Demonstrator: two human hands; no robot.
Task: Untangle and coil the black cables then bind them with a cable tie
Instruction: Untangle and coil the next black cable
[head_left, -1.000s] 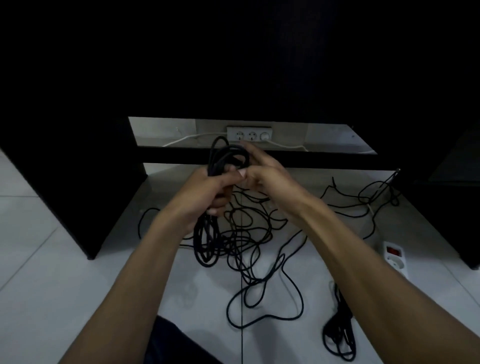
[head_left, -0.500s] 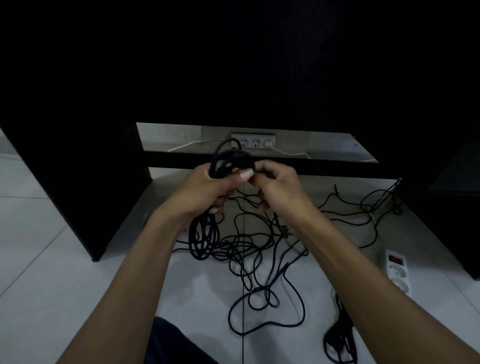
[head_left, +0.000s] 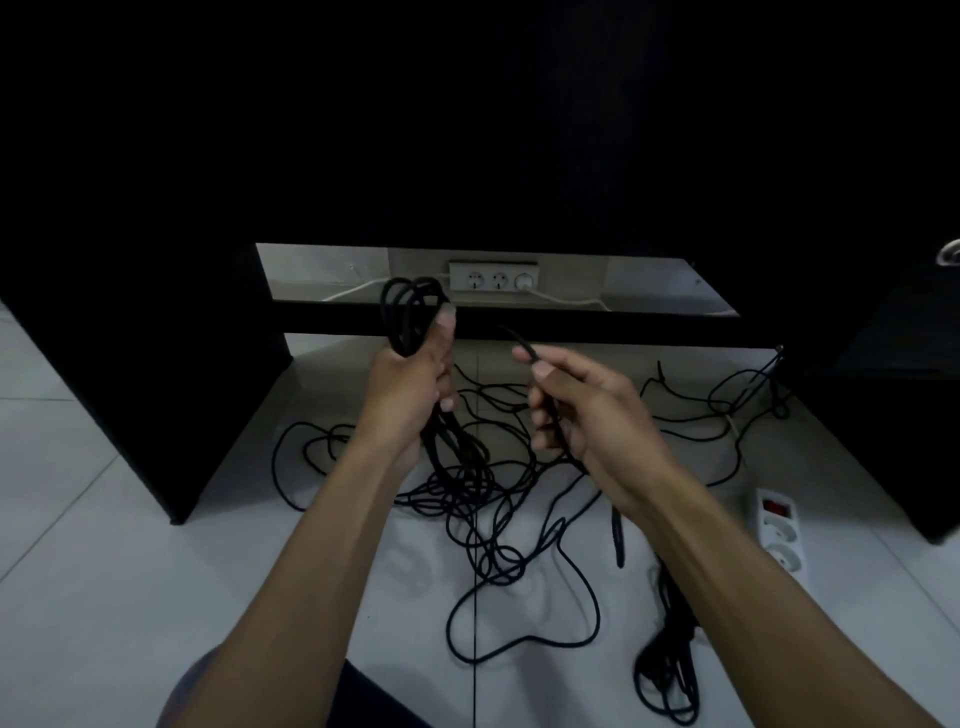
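— Inspector: State the condition of the black cables.

— Me: In my left hand I grip a coil of several loops, upright, its top arching above my fist and its lower loops hanging below. My right hand holds one loose strand, apart from the coil.

— Inspector: And the remainder?

— Me: A tangled heap lies on the floor beneath my hands, strands overlapping and trailing outward. A second bundle lies on the floor at lower right.
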